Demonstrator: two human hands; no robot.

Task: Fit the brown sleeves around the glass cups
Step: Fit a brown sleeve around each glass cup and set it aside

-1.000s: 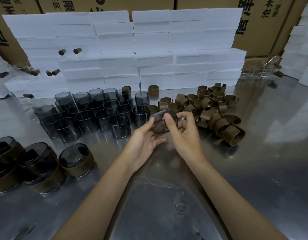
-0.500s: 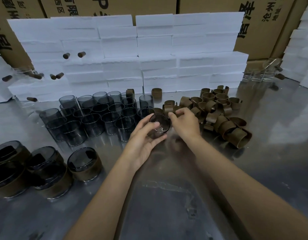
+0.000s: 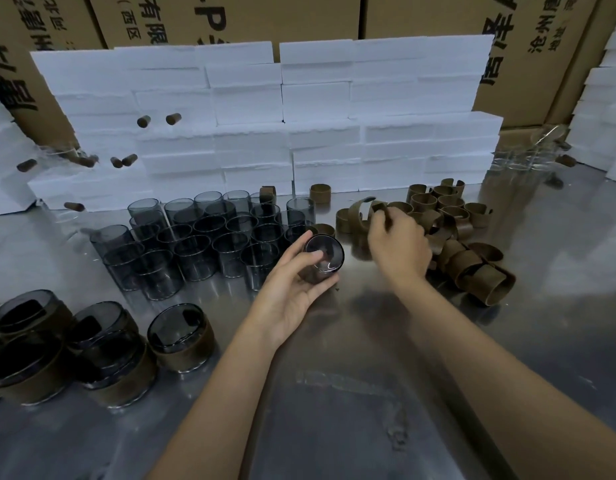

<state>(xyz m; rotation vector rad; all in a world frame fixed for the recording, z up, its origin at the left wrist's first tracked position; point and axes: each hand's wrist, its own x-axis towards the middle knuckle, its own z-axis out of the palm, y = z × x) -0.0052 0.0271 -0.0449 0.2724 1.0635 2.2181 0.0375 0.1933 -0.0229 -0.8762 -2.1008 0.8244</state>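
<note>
A second earlier both hands had worked together on one dark cup; now they had parted. The left hand held the cup alone, fingers and thumb curled round its wall, the cup tipped so its round end faced the camera, just above the table. No sleeve showed on it. The right hand had gone up and right of that grip into the sleeve pile, where its fingertips pinched an open brown sleeve that curved up and left from the pinch. That shift suggested the fitting had not begun for this cup: the hand was fetching the band it needed. Left of the held cup stood the bare cups in a tight cluster, so most of the job remained; nearer the camera and farther left sat the finished cups, already wrapped. The likely next move was to bring the sleeve back to the cup and wrap it round the wall.
</note>
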